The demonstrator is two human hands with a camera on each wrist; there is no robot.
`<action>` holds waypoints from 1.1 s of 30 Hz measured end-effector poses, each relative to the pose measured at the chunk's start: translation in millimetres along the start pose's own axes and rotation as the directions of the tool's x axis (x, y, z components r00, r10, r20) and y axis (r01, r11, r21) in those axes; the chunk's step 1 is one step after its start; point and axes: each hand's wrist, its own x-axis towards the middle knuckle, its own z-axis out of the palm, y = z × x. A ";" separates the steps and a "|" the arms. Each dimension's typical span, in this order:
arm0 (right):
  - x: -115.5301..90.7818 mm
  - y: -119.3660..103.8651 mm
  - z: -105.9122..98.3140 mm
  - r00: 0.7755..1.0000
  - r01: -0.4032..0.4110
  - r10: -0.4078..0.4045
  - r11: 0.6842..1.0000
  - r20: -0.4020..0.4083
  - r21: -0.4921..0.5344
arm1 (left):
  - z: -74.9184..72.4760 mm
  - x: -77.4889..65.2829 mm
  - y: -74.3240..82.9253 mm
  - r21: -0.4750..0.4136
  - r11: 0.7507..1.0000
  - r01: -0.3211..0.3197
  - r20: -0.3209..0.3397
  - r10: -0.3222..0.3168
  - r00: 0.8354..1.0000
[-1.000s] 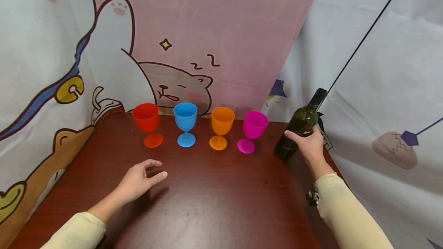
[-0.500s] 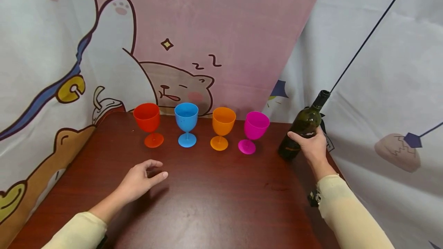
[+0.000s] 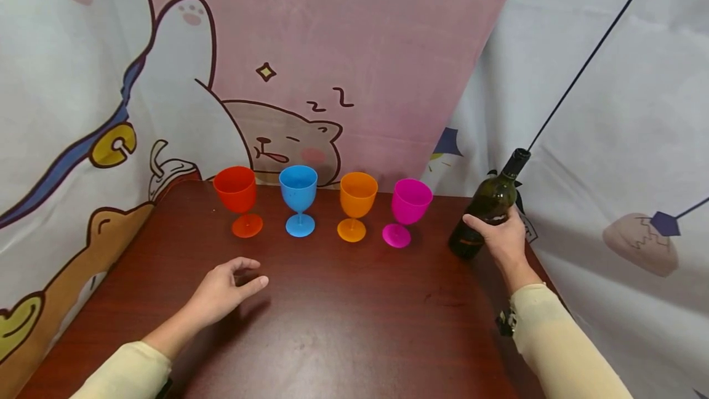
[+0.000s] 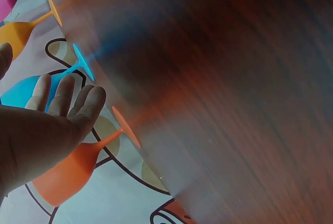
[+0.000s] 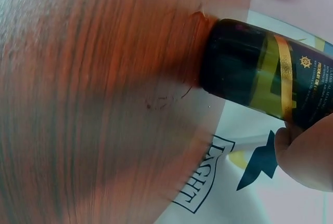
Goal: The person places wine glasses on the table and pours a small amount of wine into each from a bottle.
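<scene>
My right hand [image 3: 504, 236] grips a dark green wine bottle [image 3: 484, 211] round its body, at the table's right side. The right wrist view shows the base of the bottle [image 5: 234, 60] at the wood and the thumb [image 5: 307, 154] against its label. My left hand [image 3: 218, 291] hovers over the table with fingers loosely bent and nothing in them. Ahead of it stand a red goblet [image 3: 235, 189] and a blue goblet [image 3: 298, 186]. An orange goblet [image 3: 357, 194] and a magenta goblet [image 3: 411, 201] continue the row toward the bottle. All the goblets stand upright.
The brown wooden table [image 3: 332, 325] meets a printed cloth backdrop [image 3: 360, 36] right behind the goblets. Another cloth wall [image 3: 609, 140] rises close beside the right arm. At the left, the cloth [image 3: 72, 251] borders the table edge.
The bottle and my right hand have shifted slightly right and a little nearer in the head view. My left hand and the goblets have stayed nearly in place.
</scene>
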 end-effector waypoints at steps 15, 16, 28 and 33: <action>-2.3 10.5 3.8 0.999 0.010 -0.004 0.991 0.043 -0.134 | 0.7 -1.7 -0.6 -0.010 1.000 0.017 0.010 -0.017 1.000; -2.2 10.2 3.8 0.999 0.008 -0.002 0.990 0.043 -0.138 | 0.9 -1.6 -0.9 -0.010 1.000 0.017 0.009 -0.017 1.000; -6.8 9.1 -6.1 0.993 0.058 -0.039 0.983 0.110 -0.177 | -0.4 1.6 -6.5 0.011 1.000 0.001 -0.005 -0.001 1.000; -19.6 9.7 -16.4 0.985 0.088 -0.050 0.969 0.168 -0.229 | -2.7 1.3 -10.9 0.039 0.999 -0.014 -0.040 0.016 0.999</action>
